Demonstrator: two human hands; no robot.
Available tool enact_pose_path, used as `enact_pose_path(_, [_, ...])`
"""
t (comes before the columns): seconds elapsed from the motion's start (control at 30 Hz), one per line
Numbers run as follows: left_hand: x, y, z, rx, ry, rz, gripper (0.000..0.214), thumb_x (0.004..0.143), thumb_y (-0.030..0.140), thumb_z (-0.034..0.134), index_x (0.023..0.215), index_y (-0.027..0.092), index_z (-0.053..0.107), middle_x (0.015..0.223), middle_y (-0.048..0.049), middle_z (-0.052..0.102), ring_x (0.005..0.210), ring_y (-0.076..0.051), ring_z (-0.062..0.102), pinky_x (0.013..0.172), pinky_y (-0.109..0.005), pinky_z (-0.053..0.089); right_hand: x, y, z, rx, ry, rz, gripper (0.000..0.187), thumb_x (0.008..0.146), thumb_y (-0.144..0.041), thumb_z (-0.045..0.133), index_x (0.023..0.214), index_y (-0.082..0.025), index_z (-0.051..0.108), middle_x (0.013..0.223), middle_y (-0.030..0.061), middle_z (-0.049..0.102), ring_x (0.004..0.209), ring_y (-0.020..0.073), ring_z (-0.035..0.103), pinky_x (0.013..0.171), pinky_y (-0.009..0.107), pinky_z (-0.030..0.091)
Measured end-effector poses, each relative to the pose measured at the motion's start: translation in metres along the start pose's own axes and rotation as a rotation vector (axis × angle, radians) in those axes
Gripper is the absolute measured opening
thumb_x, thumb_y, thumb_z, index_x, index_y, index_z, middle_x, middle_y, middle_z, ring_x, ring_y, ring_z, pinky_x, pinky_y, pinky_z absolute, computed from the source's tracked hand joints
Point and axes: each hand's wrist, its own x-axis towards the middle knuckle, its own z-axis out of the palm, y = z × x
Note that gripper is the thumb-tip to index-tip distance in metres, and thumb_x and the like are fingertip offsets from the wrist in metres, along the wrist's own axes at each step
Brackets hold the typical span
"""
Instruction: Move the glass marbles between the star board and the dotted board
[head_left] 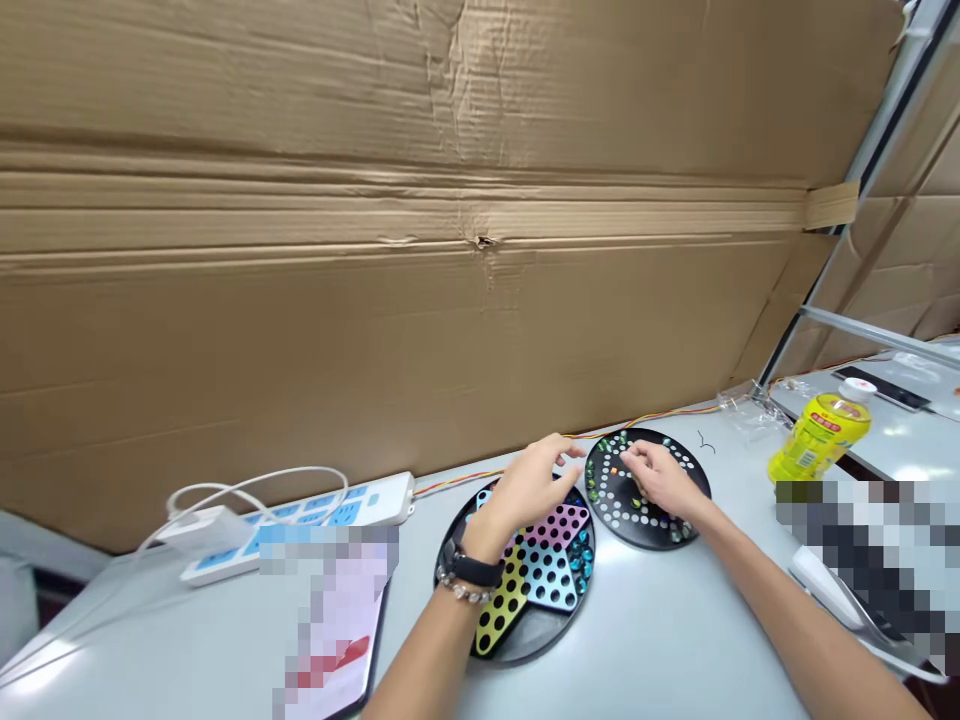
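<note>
Left hand point(529, 487), fingers half open, hovers over a round black board with a multicoloured star of drilled holes point(537, 643), nothing visibly held. Right hand point(660, 478), curled narrow, sits over a second round black board point(694, 481) set with small glass marbles point(616, 497); fingertips low among them, cannot tell if one is held.

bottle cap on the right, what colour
The bottle cap is white, on a yellow plastic bottle, best seen in the head view.
</note>
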Motion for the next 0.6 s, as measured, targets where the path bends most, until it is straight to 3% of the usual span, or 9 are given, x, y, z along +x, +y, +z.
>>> enact_pose_path(0.13, [0.001, 0.007, 0.026, 0.212, -0.067, 0.002, 0.026, 0.095, 0.024, 0.052, 0.115, 0.023, 0.068, 0.117, -0.0054, 0.071, 0.11, -0.022, 0.065, 0.097, -0.033, 0.049, 0.003, -0.006, -0.004, 0.686, -0.012, 0.206, 0.035, 0.085, -0.05, 0.066, 0.08, -0.02, 0.051, 0.052, -0.0109, 0.042, 0.036, 0.0039, 0.028, 0.036, 0.015, 0.019])
enact_pose_path(0.27, [0.001, 0.011, 0.043, 0.301, -0.117, -0.006, 0.025, 0.094, 0.02, 0.052, 0.11, 0.022, 0.072, 0.108, -0.0088, 0.071, 0.102, -0.026, 0.065, 0.09, -0.037, 0.05, 0.004, -0.01, -0.009, 1.042, -0.045, 0.359, 0.021, 0.092, -0.033, 0.053, 0.077, -0.018, 0.051, 0.055, -0.0082, 0.043, 0.037, 0.0037, 0.028, 0.033, 0.012, 0.019])
enact_pose_path(0.47, [0.001, 0.013, 0.049, 0.396, -0.134, -0.011, 0.03, 0.096, 0.017, 0.045, 0.101, 0.023, 0.074, 0.104, -0.0089, 0.07, 0.099, -0.027, 0.063, 0.085, -0.039, 0.048, 0.005, -0.006, -0.01, 1.183, -0.007, 0.449, 0.025, 0.095, -0.029, 0.039, 0.078, -0.018, 0.053, 0.056, -0.0039, 0.048, 0.037, 0.0072, 0.035, 0.029, 0.014, 0.022])
enact_pose_path(0.6, [0.002, 0.017, 0.051, 0.43, -0.133, -0.025, 0.024, 0.093, 0.02, 0.051, 0.097, 0.022, 0.075, 0.104, -0.0097, 0.07, 0.1, -0.028, 0.063, 0.083, -0.038, 0.049, 0.004, -0.007, -0.007, 1.166, 0.104, 0.476, 0.025, 0.097, -0.026, 0.037, 0.088, -0.016, 0.058, 0.065, 0.005, 0.065, 0.047, 0.0123, 0.058, 0.035, 0.017, 0.041])
